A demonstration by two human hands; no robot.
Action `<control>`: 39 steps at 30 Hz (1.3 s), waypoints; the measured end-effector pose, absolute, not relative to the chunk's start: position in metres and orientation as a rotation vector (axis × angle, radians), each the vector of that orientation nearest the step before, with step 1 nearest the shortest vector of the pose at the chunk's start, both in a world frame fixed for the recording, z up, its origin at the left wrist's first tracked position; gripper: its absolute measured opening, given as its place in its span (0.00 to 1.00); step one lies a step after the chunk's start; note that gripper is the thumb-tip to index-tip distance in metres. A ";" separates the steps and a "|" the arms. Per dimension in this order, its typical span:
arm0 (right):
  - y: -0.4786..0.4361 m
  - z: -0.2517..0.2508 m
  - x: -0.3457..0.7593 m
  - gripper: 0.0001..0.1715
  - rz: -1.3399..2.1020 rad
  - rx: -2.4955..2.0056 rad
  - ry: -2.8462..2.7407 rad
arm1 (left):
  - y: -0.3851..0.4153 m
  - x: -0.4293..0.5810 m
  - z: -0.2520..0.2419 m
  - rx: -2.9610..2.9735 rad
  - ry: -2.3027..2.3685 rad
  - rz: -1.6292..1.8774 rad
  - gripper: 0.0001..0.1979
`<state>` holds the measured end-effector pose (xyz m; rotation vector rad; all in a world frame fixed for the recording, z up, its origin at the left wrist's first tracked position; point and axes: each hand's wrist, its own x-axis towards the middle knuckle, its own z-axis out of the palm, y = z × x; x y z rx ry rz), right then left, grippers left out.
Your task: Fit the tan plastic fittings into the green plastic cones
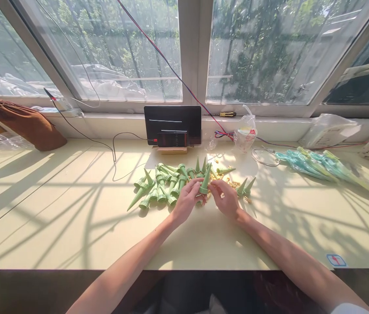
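**Both hands work on one green cone**

The left hand (187, 201) is closed around a green cone (204, 183). It holds the cone just above the counter (73, 209), with the point up and a little tilted. The right hand (226, 198) meets the wide lower end of the cone with thumb and forefinger drawn together. Whether a small part sits between these fingers, I cannot tell.

In my judgement, the work goes well if the left hand grips the cone firmly at its thick part and does not turn it. The right hand should then act straight along the axis of the cone, without side force.

Just left of the hands lies a heap of green cones (161, 187), and most of them lie flat. Small yellow pieces (233, 185) are scattered just behind the right hand. Farther back a dark screen (172, 124) stands under the window. A clear bag (318, 165) with pale teal parts lies well to the right, and a brown pouch (27, 124) lies far left.
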<state>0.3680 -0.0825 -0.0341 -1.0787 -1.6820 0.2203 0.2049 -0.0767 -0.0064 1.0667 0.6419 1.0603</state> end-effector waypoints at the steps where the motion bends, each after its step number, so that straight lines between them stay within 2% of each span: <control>1: -0.082 -0.035 0.368 0.10 0.230 -1.087 -1.685 | -0.077 0.205 -0.006 1.086 0.662 1.059 0.17; 8: -0.080 -0.036 0.368 0.13 0.279 -1.111 -1.688 | -0.080 0.204 -0.003 1.222 0.743 1.058 0.18; 17: -0.085 -0.028 0.368 0.08 0.244 -1.072 -1.616 | -0.083 0.209 -0.002 1.160 0.684 1.036 0.19; 23: -0.085 -0.026 0.370 0.08 0.244 -1.071 -1.570 | -0.082 0.210 -0.011 1.127 0.697 1.042 0.21; 39: -0.088 -0.024 0.368 0.06 0.301 -1.013 -1.612 | -0.079 0.208 -0.012 1.060 0.621 1.052 0.20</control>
